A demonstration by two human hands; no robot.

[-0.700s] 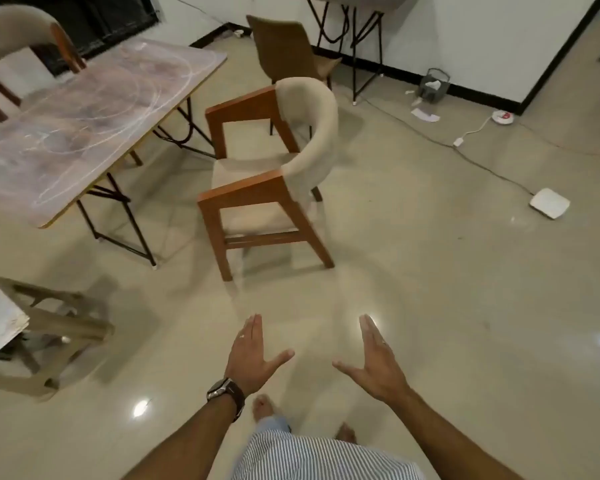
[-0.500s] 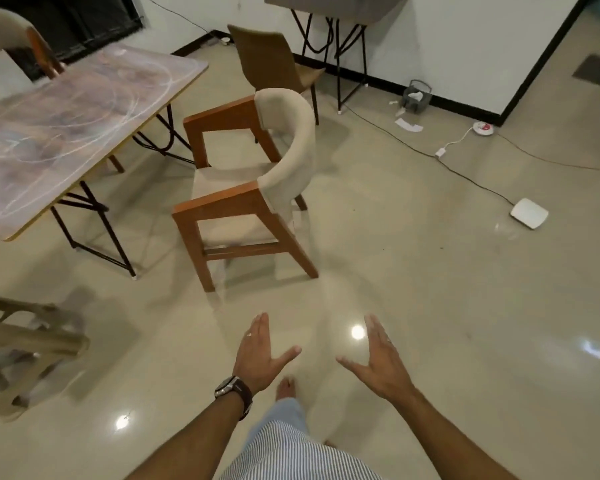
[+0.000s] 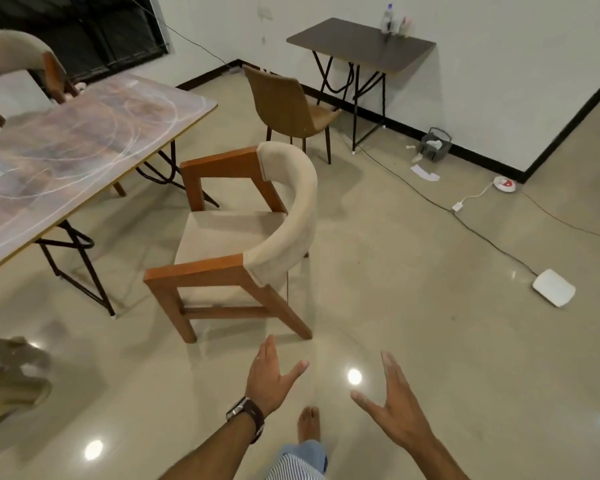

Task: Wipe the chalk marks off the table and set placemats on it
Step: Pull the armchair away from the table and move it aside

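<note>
Wiping not yet begun: the marbled, chalk-scrawled folding bench [image 3: 66,150] stands untouched, both grips spread empty, left hand [image 3: 269,375] and right hand [image 3: 397,410]. Next, probably fetch a cloth; none visible.

We see the table [image 3: 66,147] top in mottled pink-brown, crossed by white chalk swirls, with a yellow edge and black legs. The armchair [image 3: 243,233] pairs an orange-brown wooden frame with beige upholstery. The side chair [image 3: 288,105] is tan-brown. The small table [image 3: 361,45] is dark brown. The floor [image 3: 430,341] is glossy beige. The trousers [image 3: 295,467] carry blue-and-white stripes.
</note>
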